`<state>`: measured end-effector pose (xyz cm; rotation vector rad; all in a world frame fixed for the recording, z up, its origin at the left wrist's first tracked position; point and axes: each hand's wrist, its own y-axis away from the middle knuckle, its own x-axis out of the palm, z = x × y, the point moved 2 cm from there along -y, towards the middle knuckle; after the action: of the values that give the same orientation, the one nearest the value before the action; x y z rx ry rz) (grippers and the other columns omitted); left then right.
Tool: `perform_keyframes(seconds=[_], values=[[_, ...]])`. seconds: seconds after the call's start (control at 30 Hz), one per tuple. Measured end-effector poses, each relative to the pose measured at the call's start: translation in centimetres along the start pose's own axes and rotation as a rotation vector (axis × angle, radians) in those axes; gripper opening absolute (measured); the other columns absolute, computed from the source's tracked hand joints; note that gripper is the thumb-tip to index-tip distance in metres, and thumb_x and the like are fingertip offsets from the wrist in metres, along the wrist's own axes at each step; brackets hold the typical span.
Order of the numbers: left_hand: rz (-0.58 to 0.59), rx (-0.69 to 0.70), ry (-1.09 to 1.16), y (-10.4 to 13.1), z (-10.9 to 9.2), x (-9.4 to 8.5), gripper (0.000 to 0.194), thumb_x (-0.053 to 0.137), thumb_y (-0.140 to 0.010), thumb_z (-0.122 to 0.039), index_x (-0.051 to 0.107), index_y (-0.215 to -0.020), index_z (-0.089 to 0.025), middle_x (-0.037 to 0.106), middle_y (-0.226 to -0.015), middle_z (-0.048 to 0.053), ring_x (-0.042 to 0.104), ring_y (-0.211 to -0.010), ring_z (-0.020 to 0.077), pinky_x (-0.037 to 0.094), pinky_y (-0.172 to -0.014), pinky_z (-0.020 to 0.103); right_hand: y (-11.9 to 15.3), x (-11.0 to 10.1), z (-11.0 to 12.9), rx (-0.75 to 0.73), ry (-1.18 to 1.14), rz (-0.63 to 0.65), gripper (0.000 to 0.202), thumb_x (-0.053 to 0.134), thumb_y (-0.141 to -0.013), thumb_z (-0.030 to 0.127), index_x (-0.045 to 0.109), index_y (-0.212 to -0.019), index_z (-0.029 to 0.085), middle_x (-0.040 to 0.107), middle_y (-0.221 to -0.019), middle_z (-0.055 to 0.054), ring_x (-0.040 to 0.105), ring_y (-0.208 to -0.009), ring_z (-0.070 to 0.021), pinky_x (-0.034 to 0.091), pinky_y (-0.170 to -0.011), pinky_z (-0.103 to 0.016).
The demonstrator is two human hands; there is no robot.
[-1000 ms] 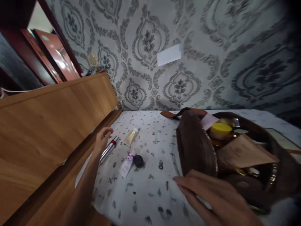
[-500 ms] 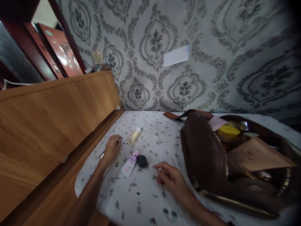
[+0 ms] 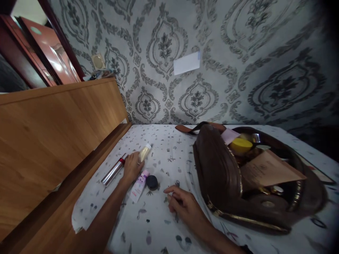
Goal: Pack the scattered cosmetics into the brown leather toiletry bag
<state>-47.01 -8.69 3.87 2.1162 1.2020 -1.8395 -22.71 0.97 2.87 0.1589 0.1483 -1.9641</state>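
My left hand (image 3: 132,167) is closed over the lower end of a pale gold squeeze tube (image 3: 145,152) with a white cap, which lies on the patterned sheet. Left of that hand lies a shiny silver cylindrical tube (image 3: 113,172) with a red band. Just below the hand rests a pink and white squeeze tube (image 3: 138,186), its pink cap towards the back. Beside the cap sits a small round black jar (image 3: 152,182). My right hand (image 3: 184,204) hovers or rests right of the jar, holding nothing, index finger extended and the others loosely curled.
A brown handbag (image 3: 219,173) stands unzipped at the right, with a beige packet (image 3: 272,168), a yellow round item (image 3: 240,145) and other small things inside. A wooden board (image 3: 66,123) borders the left side. The patterned wall (image 3: 196,98) closes off the back.
My left hand has let go of the silver tube, which now lies on the sheet, and has moved right onto the gold tube. The view has turned slightly right.
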Motion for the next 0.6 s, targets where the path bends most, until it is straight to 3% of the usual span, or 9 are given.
perform_keyframes(seconds=[0.33,0.6], values=[[-0.006,0.022,-0.050,0.5,0.1,-0.2,0.033,0.055,-0.087,-0.024,0.051,-0.119,-0.019,0.062,-0.112,0.010,0.055,-0.108,0.0279,0.043,-0.096,0.044,0.0,0.0,0.0,-0.001,0.019,0.004,0.036,0.049,-0.086,0.046,0.066,-0.099,0.016,0.057,-0.057,0.002,0.053,-0.054,-0.0153,0.036,-0.051,-0.025],[-0.048,0.068,0.041,1.2,-0.3,-1.0,0.027,0.053,-0.093,-0.031,0.054,-0.117,-0.019,0.061,-0.110,0.012,0.055,-0.105,0.0278,0.044,-0.095,0.045,0.3,-0.1,0.3,-0.023,0.016,-0.005,0.031,0.048,-0.088,0.042,0.064,-0.097,0.017,0.057,-0.058,0.002,0.050,-0.053,-0.0138,0.035,-0.052,-0.025]])
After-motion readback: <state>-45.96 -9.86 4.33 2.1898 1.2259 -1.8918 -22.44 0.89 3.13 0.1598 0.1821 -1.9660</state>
